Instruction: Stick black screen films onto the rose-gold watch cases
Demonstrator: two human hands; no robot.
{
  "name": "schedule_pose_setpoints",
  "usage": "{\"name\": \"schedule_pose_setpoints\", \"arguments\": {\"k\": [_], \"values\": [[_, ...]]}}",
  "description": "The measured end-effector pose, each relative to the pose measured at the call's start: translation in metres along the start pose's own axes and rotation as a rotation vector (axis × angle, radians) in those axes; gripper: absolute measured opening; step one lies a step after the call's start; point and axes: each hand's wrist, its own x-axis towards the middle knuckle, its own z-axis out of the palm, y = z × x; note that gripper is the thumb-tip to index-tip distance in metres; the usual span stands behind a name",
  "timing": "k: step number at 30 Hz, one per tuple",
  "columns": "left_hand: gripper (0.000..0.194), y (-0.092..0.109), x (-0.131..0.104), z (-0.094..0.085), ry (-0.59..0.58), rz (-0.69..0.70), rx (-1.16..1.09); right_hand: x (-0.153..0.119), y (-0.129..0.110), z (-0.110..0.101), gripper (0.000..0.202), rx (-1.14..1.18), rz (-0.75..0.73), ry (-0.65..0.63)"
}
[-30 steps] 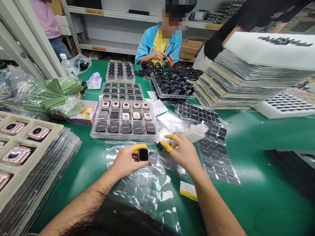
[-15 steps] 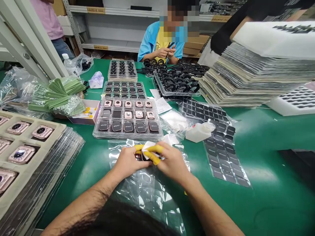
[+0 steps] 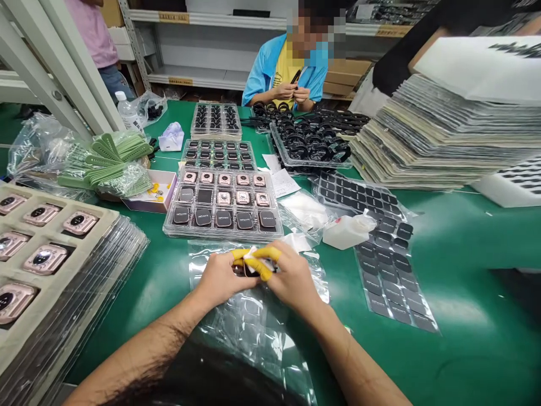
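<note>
My left hand [image 3: 217,280] is closed around a smartwatch case [image 3: 251,272], mostly hidden between the fingers. Pressed to the watch by my right hand [image 3: 293,276] is a small white wipe [image 3: 250,255]; yellow finger cots cover some fingertips on both hands. Under the hands lies a clear plastic sheet [image 3: 249,327]. Just beyond them, a clear tray [image 3: 224,230] holds pink watch cases and dark square films. A white squeeze bottle [image 3: 347,231] lies to the right, near sheets of dark square stickers [image 3: 391,270].
At left, a stack of trays [image 3: 105,282] holds pink watches, with green straps [image 3: 114,163] behind. A tray of black straps [image 3: 310,160] is farther back, beside a tall stack of sheets [image 3: 426,141] at right. Across the table, a co-worker [image 3: 281,70] handles a dark item.
The view has swung slightly left, so things appear shifted right. My right fingers have moved a little over the watch, and less of the white wipe shows.
</note>
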Motion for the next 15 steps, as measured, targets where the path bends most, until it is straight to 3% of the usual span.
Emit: {"name": "schedule_pose_setpoints", "arguments": {"k": [4,7,10,12,15], "values": [[0.055,0.003,-0.002,0.0,0.048,-0.001,-0.046,-0.003,0.014,-0.028,0.025,-0.279,0.119,0.163],[0.053,-0.001,-0.003,0.001,0.069,0.047,-0.025,-0.008,0.018,-0.044,0.035,-0.076,0.189,0.034],[0.052,-0.007,-0.002,0.002,0.093,0.078,0.012,-0.008,0.016,-0.042,0.041,0.188,0.361,-0.145],[0.051,-0.01,-0.002,0.001,0.106,0.088,0.031,-0.005,0.015,-0.038,0.04,0.275,0.443,-0.149],[0.048,-0.009,-0.001,-0.002,0.116,0.119,0.076,-0.002,0.013,-0.033,0.041,0.281,0.454,-0.108]]}}
